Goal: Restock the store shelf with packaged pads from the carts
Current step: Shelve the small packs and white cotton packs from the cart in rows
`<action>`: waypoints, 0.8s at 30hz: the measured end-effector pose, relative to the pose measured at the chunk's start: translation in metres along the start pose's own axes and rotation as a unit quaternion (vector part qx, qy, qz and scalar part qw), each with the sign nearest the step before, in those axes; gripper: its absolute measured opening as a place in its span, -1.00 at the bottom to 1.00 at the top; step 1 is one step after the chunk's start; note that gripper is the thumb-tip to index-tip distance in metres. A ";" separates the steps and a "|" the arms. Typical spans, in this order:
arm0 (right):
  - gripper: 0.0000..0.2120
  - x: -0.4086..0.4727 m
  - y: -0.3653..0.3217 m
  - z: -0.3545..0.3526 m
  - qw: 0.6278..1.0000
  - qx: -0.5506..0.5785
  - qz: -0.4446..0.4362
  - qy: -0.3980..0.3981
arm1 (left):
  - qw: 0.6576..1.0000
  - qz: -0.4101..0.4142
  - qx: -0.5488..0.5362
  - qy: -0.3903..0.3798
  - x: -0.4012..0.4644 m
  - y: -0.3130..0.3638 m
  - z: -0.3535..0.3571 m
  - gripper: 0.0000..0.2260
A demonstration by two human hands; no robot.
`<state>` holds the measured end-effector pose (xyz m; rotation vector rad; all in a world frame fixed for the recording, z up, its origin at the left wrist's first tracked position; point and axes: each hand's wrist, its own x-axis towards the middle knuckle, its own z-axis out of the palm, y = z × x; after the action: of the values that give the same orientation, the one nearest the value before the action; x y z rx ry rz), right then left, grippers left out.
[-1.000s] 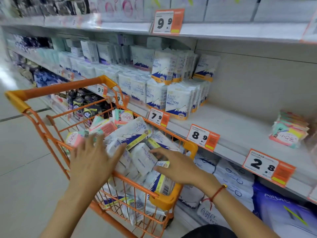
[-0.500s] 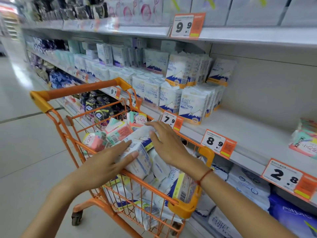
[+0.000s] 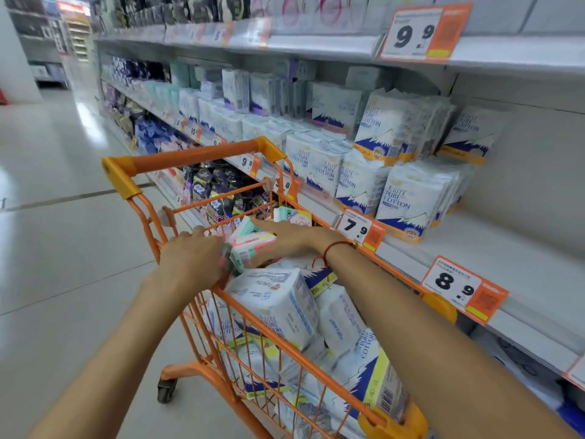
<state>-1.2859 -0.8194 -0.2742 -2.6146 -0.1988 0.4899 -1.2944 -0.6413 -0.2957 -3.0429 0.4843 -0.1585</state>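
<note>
Both hands are closing on pink-and-mint thin pad packs [image 3: 251, 245] atop the heaped orange wire cart [image 3: 177, 160] — left hand [image 3: 193, 258] gripping their end, right hand [image 3: 286, 237] pressing flat. Slick wrappers are risking a slip — toppling white cotton packs [image 3: 278, 304].

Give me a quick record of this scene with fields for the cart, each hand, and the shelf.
cart: orange, full of white pad packs
left hand: grips pink-green packs at their left end
right hand: rests flat on the same packs
shelf: Pure Cotton packs behind the 7.9 tag; bare behind 8.9
</note>
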 end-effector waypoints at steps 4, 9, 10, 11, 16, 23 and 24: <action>-0.29 0.001 0.002 0.010 0.987 -0.106 -0.013 0.124 | 0.996 0.002 -0.087 0.024 0.002 -0.002 0.010 -0.71; -0.34 0.008 0.002 0.012 0.989 -0.102 -0.030 0.102 | 0.995 -0.024 -0.087 0.042 -0.001 0.003 0.013 -0.68; -0.33 0.007 0.001 0.011 0.988 -0.098 -0.038 0.110 | 0.995 -0.030 -0.079 0.044 -0.002 0.005 0.011 -0.68; -0.29 0.006 0.000 0.011 0.987 -0.095 -0.047 0.118 | 0.996 -0.035 -0.072 0.045 -0.002 0.006 0.010 -0.67; -0.23 0.006 0.000 0.015 0.984 -0.136 -0.043 0.102 | 0.991 -0.063 -0.098 0.061 -0.004 0.009 0.012 -0.58; -0.49 -0.001 -0.001 0.015 0.987 -0.076 -0.057 0.129 | 0.968 -0.032 -0.196 0.152 -0.009 0.013 0.015 -0.56; -0.50 -0.003 -0.001 0.015 0.986 -0.060 -0.065 0.143 | 0.961 -0.028 -0.219 0.165 -0.009 0.012 0.016 -0.56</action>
<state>-1.2947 -0.8133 -0.2851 -2.7277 -0.3101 0.0564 -1.3045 -0.6493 -0.3129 -3.4793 0.5101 -0.6552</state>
